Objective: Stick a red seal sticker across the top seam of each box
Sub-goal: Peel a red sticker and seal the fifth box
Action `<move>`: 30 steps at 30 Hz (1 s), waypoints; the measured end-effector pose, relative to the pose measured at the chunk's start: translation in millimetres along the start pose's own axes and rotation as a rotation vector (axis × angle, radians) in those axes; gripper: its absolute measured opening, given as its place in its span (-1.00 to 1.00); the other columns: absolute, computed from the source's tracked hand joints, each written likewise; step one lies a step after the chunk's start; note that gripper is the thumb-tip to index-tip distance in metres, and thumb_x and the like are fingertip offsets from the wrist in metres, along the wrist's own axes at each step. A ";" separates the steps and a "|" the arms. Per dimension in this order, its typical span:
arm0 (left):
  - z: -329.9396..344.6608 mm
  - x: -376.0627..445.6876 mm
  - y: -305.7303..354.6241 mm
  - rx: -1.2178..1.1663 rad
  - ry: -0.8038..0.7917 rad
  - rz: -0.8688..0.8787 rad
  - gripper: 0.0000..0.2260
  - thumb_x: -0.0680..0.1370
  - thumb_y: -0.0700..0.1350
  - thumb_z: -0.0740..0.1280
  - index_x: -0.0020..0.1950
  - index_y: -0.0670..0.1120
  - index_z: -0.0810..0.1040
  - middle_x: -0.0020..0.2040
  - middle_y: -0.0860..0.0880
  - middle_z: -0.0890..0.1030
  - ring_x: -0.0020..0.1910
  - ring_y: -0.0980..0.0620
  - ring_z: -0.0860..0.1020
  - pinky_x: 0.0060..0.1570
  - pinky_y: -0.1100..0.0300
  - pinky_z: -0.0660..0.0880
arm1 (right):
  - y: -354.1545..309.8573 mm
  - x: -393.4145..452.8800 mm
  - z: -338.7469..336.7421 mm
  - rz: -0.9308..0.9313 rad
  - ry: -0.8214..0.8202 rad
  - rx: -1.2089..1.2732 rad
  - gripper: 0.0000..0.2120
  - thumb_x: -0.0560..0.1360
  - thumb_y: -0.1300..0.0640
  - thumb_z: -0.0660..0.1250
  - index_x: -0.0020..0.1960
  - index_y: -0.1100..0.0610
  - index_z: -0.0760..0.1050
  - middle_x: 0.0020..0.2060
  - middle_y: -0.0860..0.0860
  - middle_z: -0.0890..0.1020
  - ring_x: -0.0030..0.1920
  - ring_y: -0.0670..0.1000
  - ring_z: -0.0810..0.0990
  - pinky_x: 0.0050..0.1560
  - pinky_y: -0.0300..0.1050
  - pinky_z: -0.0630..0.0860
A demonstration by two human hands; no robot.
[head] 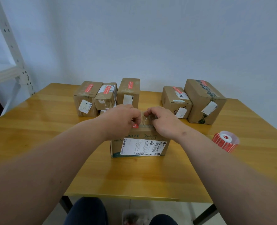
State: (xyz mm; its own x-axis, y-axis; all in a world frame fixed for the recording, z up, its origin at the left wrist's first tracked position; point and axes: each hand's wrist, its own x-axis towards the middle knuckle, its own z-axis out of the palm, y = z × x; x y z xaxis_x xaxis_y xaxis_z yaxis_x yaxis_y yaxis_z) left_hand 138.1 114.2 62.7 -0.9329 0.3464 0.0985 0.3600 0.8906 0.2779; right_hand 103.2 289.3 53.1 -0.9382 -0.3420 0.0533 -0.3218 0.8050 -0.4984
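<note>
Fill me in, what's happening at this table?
A person is sealing boxes. Both hands, left hand and right hand, work on top of the near box, a red sticker showing under the left fingers. Five boxes behind already carry red stickers. The sticker roll lies at right.

A: what's the person wearing?
B: nothing on the arms (56, 153), bare right up to the near edge, no sleeves, watch or rings showing. Small dark mark by the right wrist (184, 133). Dark navy trousers (87, 211) over both knees.
</note>
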 end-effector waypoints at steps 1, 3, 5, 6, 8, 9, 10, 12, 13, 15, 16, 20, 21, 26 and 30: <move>-0.3 0.6 0.4 0.006 -0.007 0.003 -0.80 0.59 -0.19 0.21 -0.03 0.10 0.54 -0.02 0.14 0.44 0.03 0.09 0.41 0.12 0.05 0.46 | 0.0 -0.2 0.0 0.000 -0.001 0.001 -0.56 0.52 0.38 0.13 0.30 0.07 0.49 0.33 0.02 0.47 0.32 0.05 0.40 0.35 -0.05 0.34; -1.3 2.8 1.3 0.013 -0.021 0.000 -0.81 0.58 -0.19 0.22 -0.06 0.11 0.52 -0.03 0.13 0.44 0.03 0.08 0.42 0.12 0.03 0.46 | -0.1 -0.4 0.0 0.003 -0.001 0.004 -0.55 0.52 0.38 0.12 0.30 0.07 0.50 0.33 0.02 0.47 0.33 0.05 0.39 0.34 -0.06 0.34; -2.8 5.1 2.4 0.007 -0.033 -0.010 -0.84 0.56 -0.17 0.25 -0.07 0.09 0.52 -0.03 0.12 0.44 0.02 0.07 0.43 0.13 0.02 0.46 | 0.0 -0.1 0.4 0.004 0.001 0.012 -0.55 0.51 0.40 0.12 0.29 0.08 0.50 0.32 0.02 0.48 0.32 0.05 0.39 0.35 -0.05 0.34; -3.8 6.6 3.2 0.004 -0.037 -0.013 -0.86 0.55 -0.16 0.26 -0.07 0.08 0.53 -0.03 0.11 0.44 0.01 0.07 0.45 0.13 0.02 0.46 | 0.2 0.2 0.6 0.004 0.002 0.015 -0.55 0.50 0.40 0.11 0.29 0.08 0.51 0.32 0.03 0.48 0.32 0.05 0.40 0.35 -0.04 0.34; -5.0 9.2 4.5 0.003 -0.046 -0.018 -0.89 0.54 -0.16 0.28 -0.07 0.06 0.54 -0.03 0.08 0.45 0.00 0.05 0.46 0.12 0.02 0.47 | 0.7 0.9 1.1 0.005 0.004 0.013 -0.54 0.49 0.40 0.12 0.28 0.08 0.51 0.31 0.03 0.49 0.32 0.06 0.40 0.35 -0.01 0.34; -5.2 10.1 5.0 0.006 -0.052 -0.019 -0.89 0.54 -0.16 0.28 -0.07 0.05 0.54 -0.03 0.08 0.45 0.00 0.05 0.46 0.11 0.02 0.47 | 1.0 1.1 1.1 0.005 0.003 0.012 -0.55 0.49 0.40 0.12 0.28 0.08 0.51 0.30 0.03 0.49 0.32 0.06 0.40 0.35 0.01 0.35; -4.8 10.6 5.3 0.011 -0.057 -0.018 -0.88 0.55 -0.16 0.27 -0.07 0.05 0.53 -0.03 0.08 0.45 0.00 0.04 0.45 0.11 0.02 0.46 | 1.3 1.2 1.1 0.005 0.002 0.011 -0.55 0.50 0.39 0.12 0.28 0.08 0.51 0.30 0.03 0.49 0.31 0.07 0.40 0.35 0.02 0.35; -2.9 10.3 4.4 0.037 -0.059 -0.015 -0.86 0.57 -0.17 0.24 -0.09 0.07 0.48 -0.06 0.10 0.42 -0.01 0.04 0.41 0.09 0.01 0.44 | 1.6 1.1 1.0 0.002 -0.001 0.011 -0.55 0.50 0.39 0.11 0.28 0.08 0.51 0.30 0.04 0.49 0.31 0.07 0.40 0.35 0.03 0.35; -1.6 9.7 3.6 0.053 -0.056 -0.014 -0.85 0.58 -0.17 0.21 -0.09 0.09 0.45 -0.07 0.11 0.41 -0.01 0.04 0.39 0.08 0.01 0.43 | 1.7 1.2 1.2 0.001 -0.003 0.009 -0.55 0.50 0.39 0.11 0.29 0.08 0.50 0.30 0.04 0.49 0.31 0.07 0.40 0.35 0.02 0.35; 0.7 8.5 1.8 0.080 -0.049 -0.012 -0.83 0.59 -0.17 0.19 -0.09 0.10 0.41 -0.07 0.12 0.39 -0.02 0.05 0.36 0.06 0.04 0.39 | 2.0 1.6 1.7 -0.002 -0.003 0.000 -0.55 0.50 0.39 0.11 0.28 0.08 0.51 0.30 0.04 0.49 0.32 0.07 0.40 0.35 0.00 0.34; 1.5 8.2 1.2 0.083 -0.049 -0.012 -0.83 0.60 -0.18 0.19 -0.07 0.11 0.40 -0.06 0.12 0.39 -0.01 0.05 0.35 0.06 0.04 0.38 | 2.1 2.0 1.8 -0.003 -0.003 -0.003 -0.56 0.51 0.39 0.11 0.28 0.08 0.51 0.30 0.04 0.49 0.32 0.07 0.40 0.35 -0.01 0.34; 0.8 8.2 1.8 0.049 -0.070 -0.022 -0.76 0.61 -0.16 0.20 0.14 0.18 0.43 0.04 0.08 0.42 0.07 0.04 0.37 0.15 0.00 0.37 | 3.0 2.3 1.9 0.000 -0.009 -0.003 -0.55 0.50 0.38 0.11 0.28 0.06 0.50 0.28 0.03 0.49 0.30 0.07 0.40 0.33 0.01 0.35; 0.1 8.2 2.0 0.042 -0.077 -0.025 -0.74 0.61 -0.14 0.20 0.18 0.20 0.45 0.04 0.08 0.42 0.07 0.05 0.38 0.15 0.01 0.38 | 3.4 2.4 2.1 -0.001 -0.008 0.000 -0.56 0.50 0.38 0.11 0.27 0.06 0.50 0.28 0.03 0.49 0.30 0.08 0.40 0.33 0.01 0.35; -0.1 7.7 -0.8 -0.072 -0.007 -0.025 -0.83 0.59 -0.13 0.28 0.03 0.13 0.59 0.01 0.12 0.45 0.03 0.11 0.43 0.06 0.16 0.41 | 3.1 3.2 2.7 0.005 -0.003 -0.004 -0.55 0.50 0.37 0.12 0.29 0.06 0.50 0.30 0.02 0.49 0.33 0.07 0.39 0.37 0.03 0.33; 2.2 8.9 -2.0 -0.059 -0.001 -0.027 -0.87 0.58 -0.12 0.27 -0.03 0.10 0.58 -0.03 0.15 0.44 0.00 0.10 0.44 0.09 0.08 0.44 | 2.8 3.6 2.9 0.003 0.001 -0.011 -0.55 0.50 0.38 0.13 0.29 0.07 0.50 0.31 0.03 0.49 0.33 0.07 0.39 0.36 0.00 0.33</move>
State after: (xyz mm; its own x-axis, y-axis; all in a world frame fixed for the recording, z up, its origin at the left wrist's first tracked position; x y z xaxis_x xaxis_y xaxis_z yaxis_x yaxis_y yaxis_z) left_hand 129.1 116.2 60.9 -0.9424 0.3224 0.0892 0.3331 0.8807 0.3367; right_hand 99.3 289.0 49.4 -0.9391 -0.3397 0.0525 -0.3207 0.8110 -0.4894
